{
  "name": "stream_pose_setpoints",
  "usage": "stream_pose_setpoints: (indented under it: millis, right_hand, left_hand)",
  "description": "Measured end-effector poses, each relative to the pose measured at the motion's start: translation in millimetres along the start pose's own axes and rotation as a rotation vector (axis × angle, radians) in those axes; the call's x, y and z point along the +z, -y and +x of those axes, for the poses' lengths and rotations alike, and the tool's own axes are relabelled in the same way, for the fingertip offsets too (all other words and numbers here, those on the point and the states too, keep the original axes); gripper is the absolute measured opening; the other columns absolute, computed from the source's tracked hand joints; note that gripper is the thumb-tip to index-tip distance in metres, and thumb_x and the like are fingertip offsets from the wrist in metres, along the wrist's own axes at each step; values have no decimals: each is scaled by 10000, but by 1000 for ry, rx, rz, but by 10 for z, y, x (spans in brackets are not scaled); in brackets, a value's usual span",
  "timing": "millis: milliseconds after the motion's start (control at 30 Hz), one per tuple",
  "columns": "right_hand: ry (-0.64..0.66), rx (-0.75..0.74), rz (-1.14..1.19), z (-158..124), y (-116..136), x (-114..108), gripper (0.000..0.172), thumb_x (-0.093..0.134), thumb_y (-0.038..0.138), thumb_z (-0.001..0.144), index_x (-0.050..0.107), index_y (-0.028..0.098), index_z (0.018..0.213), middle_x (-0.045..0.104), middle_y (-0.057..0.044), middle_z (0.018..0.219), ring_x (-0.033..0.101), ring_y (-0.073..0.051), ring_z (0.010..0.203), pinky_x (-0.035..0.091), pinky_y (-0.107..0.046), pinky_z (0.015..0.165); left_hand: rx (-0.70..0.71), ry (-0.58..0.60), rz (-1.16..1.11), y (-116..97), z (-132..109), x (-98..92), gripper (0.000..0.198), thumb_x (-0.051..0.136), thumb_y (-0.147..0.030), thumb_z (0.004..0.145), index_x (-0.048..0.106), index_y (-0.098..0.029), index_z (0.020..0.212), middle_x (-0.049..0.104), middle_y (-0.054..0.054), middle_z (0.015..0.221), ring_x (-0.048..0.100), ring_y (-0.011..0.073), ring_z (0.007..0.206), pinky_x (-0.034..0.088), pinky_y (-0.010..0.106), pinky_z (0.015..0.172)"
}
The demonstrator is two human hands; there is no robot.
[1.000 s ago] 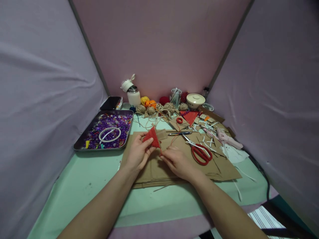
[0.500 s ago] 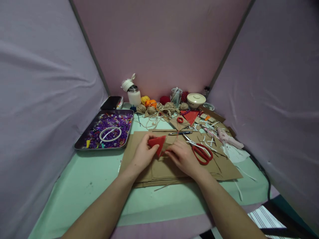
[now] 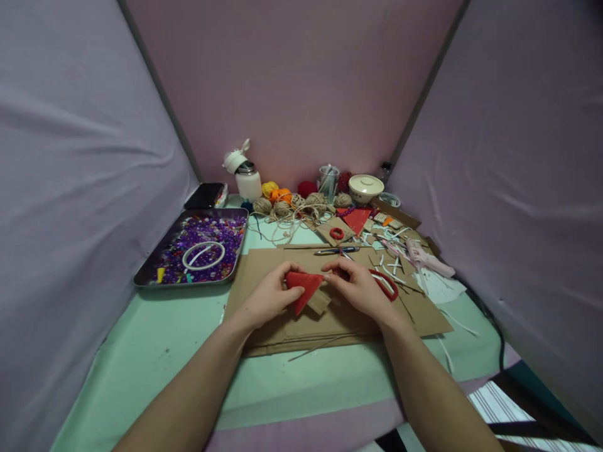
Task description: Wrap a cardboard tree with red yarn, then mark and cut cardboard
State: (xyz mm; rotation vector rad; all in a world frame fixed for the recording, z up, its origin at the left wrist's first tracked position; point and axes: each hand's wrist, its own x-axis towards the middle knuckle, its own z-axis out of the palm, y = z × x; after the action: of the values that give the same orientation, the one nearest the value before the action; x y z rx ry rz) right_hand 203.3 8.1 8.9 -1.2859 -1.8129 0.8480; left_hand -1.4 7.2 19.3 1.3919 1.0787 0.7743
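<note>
My left hand and my right hand hold between them a red triangle wrapped in cord, its point turned down toward me. A small brown card tab sticks out from under it. Each hand pinches one end of the triangle's upper edge. They hover just above a stack of brown cardboard sheets. Red-handled scissors lie right behind my right hand, partly hidden by it.
A metal tray of purple beads with a white ring sits at the left. At the back stand a white bottle, twine balls, a cup and a lidded bowl. A glue gun and scraps lie at right.
The red triangle has been turned over from pointing up to pointing down and lowered toward the cardboard. My right hand moved up from the lower corner to the upper edge.
</note>
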Motion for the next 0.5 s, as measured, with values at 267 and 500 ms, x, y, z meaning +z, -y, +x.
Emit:
stream_pose_setpoints:
  millis: [267,500]
  right_hand:
    - [222,211,208,13,-65,-31,188,542,287,801,667,161,865,639,6,745,535,-107,611,400,-205,565]
    - [22,97,-69,9,-53,135,110,523,180,730,626,163,767,573,22,637,481,-113,575,334,-208,533]
  left_hand:
    - [1,73,44,22,-6,14,262,565,-208,717,516,-194,974,588,-23,738,540,108,569,405,192,486]
    - [-3,-1,84,66,6,65,240,586,-235,697,526,-195,926,589,-28,724,537,109,555,399,195,477]
